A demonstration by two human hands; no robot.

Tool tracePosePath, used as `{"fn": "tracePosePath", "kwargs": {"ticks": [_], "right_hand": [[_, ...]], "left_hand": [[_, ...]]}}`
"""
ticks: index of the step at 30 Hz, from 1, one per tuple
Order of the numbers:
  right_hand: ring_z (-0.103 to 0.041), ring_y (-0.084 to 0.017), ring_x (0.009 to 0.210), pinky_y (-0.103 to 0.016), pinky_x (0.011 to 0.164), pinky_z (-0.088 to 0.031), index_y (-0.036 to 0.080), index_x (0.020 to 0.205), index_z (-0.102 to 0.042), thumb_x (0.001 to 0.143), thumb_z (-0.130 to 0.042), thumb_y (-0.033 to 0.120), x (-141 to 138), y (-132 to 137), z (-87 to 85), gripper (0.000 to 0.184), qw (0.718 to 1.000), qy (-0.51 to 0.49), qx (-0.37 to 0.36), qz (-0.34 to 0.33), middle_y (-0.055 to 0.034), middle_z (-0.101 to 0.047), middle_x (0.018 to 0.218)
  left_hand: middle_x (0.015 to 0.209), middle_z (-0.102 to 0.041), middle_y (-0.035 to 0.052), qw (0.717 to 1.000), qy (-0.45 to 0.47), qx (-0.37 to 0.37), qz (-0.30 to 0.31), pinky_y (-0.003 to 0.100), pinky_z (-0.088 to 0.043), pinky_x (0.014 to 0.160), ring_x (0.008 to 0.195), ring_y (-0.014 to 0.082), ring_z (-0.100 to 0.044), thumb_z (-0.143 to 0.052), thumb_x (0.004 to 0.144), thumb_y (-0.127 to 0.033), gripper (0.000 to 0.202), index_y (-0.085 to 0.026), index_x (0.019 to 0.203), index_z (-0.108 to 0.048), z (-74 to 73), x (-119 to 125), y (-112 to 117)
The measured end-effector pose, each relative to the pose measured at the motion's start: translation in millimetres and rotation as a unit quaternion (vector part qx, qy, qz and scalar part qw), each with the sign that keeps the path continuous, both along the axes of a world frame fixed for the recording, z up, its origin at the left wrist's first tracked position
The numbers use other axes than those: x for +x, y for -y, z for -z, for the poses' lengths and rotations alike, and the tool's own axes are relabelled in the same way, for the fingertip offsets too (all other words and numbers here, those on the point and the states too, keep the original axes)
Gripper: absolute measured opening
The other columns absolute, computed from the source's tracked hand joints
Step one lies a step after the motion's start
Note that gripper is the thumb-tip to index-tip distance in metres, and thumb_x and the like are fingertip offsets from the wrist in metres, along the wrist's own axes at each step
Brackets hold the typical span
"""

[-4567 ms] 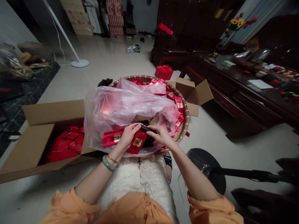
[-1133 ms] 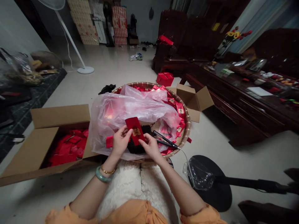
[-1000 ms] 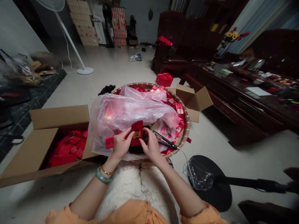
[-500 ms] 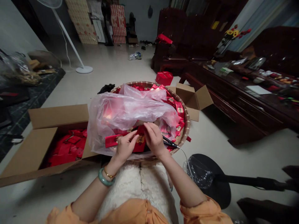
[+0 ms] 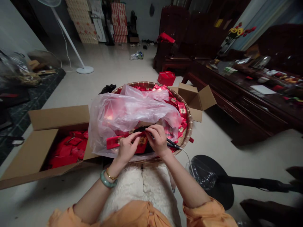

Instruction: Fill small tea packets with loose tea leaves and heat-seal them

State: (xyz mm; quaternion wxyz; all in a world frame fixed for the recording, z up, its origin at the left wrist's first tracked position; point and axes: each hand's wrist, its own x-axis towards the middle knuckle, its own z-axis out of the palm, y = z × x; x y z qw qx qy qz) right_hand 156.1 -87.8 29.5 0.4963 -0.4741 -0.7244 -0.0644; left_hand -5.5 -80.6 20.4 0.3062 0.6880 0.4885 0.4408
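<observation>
A red packet (image 5: 142, 142) with a gold label stands between my two hands over a round woven basket (image 5: 190, 126). My left hand (image 5: 128, 147) pinches its upper left edge; my right hand (image 5: 157, 140) is closed at its upper right. Dark loose leaf-like bits (image 5: 142, 128) show just beyond the fingertips. Beside my right hand lies a black clamp-like tool (image 5: 173, 144) with a white cord, its far end hidden by the hand. Left of my left hand lies another red packet (image 5: 112, 142). A translucent pink plastic bag (image 5: 132, 107) covers much of the basket.
At the left an open cardboard box (image 5: 59, 117) holds several red packets (image 5: 71, 148). Another open box (image 5: 207, 98) is behind the basket at the right. A black round stand base (image 5: 222, 197) is on the floor at the right, near a dark wooden table (image 5: 236, 94).
The packet's top has tipped down and away a little between my fingers, so the dark loose bits behind it show more. Both hands keep nearly the same place.
</observation>
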Motion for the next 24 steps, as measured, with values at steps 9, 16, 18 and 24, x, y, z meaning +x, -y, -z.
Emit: {"fn": "tracePosePath", "kwargs": {"ticks": [9, 16, 18, 24], "right_hand": [[-0.053, -0.022, 0.098, -0.04, 0.084, -0.047, 0.02, 0.102, -0.059, 0.086, -0.054, 0.021, -1.1, -2.2, 5.4, 0.017, 0.997, -0.066, -0.046, -0.003, -0.01, -0.058, 0.1], [-0.058, -0.016, 0.084, -0.03, 0.074, -0.051, 0.021, 0.112, -0.058, 0.09, -0.047, 0.018, -4.2, -2.3, 5.6, 0.025, 0.987, -0.117, -0.086, -0.063, -0.0061, -0.058, 0.091], [-0.059, -0.016, 0.085, -0.03, 0.074, -0.051, 0.023, 0.111, -0.06, 0.09, -0.046, 0.018, -6.0, -1.1, 7.3, 0.026, 0.988, -0.118, -0.082, -0.063, -0.0059, -0.058, 0.092], [-0.057, -0.015, 0.083, -0.029, 0.072, -0.051, 0.024, 0.111, -0.062, 0.089, -0.044, 0.012, -14.2, 5.7, 18.7, 0.031, 0.992, -0.113, -0.041, -0.041, -0.0063, -0.055, 0.091]], "left_hand": [[0.089, -0.074, 0.0058, 0.996, 0.069, -0.057, -0.002, 0.03, -0.054, 0.074, 0.076, 0.0199, -0.069, -0.064, 0.077, -0.03, 0.026, -0.019, 0.099, -0.071, -3.3, 4.8, 1.2], [0.079, -0.073, 0.0039, 0.96, 0.206, -0.19, 0.026, 0.029, -0.053, 0.068, 0.072, 0.0187, -0.066, -0.066, 0.073, -0.044, 0.031, -0.016, 0.084, -0.073, -18.7, 6.7, -5.2], [0.073, -0.072, 0.0029, 0.926, 0.263, -0.264, 0.052, 0.029, -0.053, 0.065, 0.066, 0.0173, -0.065, -0.072, 0.065, -0.047, 0.035, -0.015, 0.08, -0.072, -20.9, 8.1, -6.2], [0.059, -0.065, 0.0, 0.812, 0.406, -0.409, 0.087, 0.022, -0.049, 0.055, 0.052, 0.0093, -0.057, -0.081, 0.056, -0.043, 0.037, -0.011, 0.068, -0.066, -16.5, 10.3, 0.2]]}}
